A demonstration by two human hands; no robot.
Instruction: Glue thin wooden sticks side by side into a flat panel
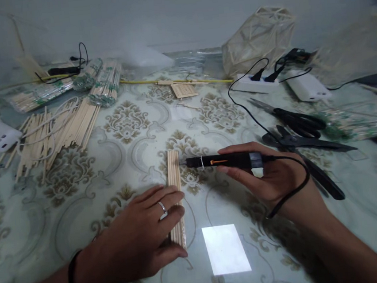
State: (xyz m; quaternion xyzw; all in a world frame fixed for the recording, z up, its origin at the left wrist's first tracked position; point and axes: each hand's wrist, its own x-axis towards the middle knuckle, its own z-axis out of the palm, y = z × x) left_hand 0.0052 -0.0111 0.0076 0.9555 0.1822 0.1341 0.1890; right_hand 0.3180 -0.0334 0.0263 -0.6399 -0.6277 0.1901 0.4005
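Your left hand (147, 239) lies flat, fingers spread, pressing on a strip of joined wooden sticks (174, 178) lying lengthwise on the patterned table (124, 134). Your right hand (272, 178) is closed around a black corded pen tool (225, 160), its tip just beside the strip's far end. Black scissors (298, 124) lie to the right.

Sticks (173, 174): pale wooden sticks lying side by side as a narrow flat strip, running lengthwise away from the person on the patterned table, near end sitting under the fingers.
Tool (225, 160): slim black corded pen-shaped tool with an orange mark, lying level and crosswise, its tip pointing left and sitting right at the strip's right edge near the far end; cord looping off its right end.
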